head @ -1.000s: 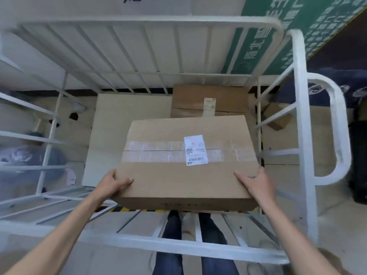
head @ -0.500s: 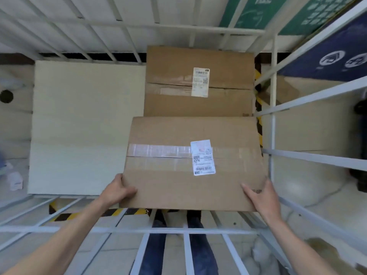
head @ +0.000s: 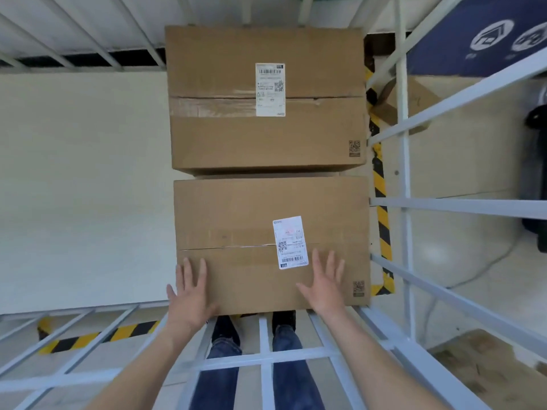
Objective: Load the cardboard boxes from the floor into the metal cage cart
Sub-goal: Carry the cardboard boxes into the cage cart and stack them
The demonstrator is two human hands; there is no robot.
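Two taped cardboard boxes lie on the pale floor panel (head: 83, 184) inside the white metal cage cart (head: 404, 184), along its right side. The near box (head: 236, 220) carries a white label and sits just behind the cart's front rail. The far box (head: 225, 137) lies directly behind it, also labelled. My left hand (head: 189, 294) hovers flat over the near box's front left edge, fingers spread. Spread the same way, my right hand (head: 325, 285) is over the front right part. Neither hand grips anything.
The left half of the cart floor is bare panel. White bars enclose the front (head: 266, 359), right and back. Outside on the right lie another cardboard box (head: 420, 102), black-and-yellow floor tape (head: 380, 187) and a dark object (head: 535, 173).
The near box went down onto the cart floor in front of the far box. Both hands let go of its sides and now spread open above its top.
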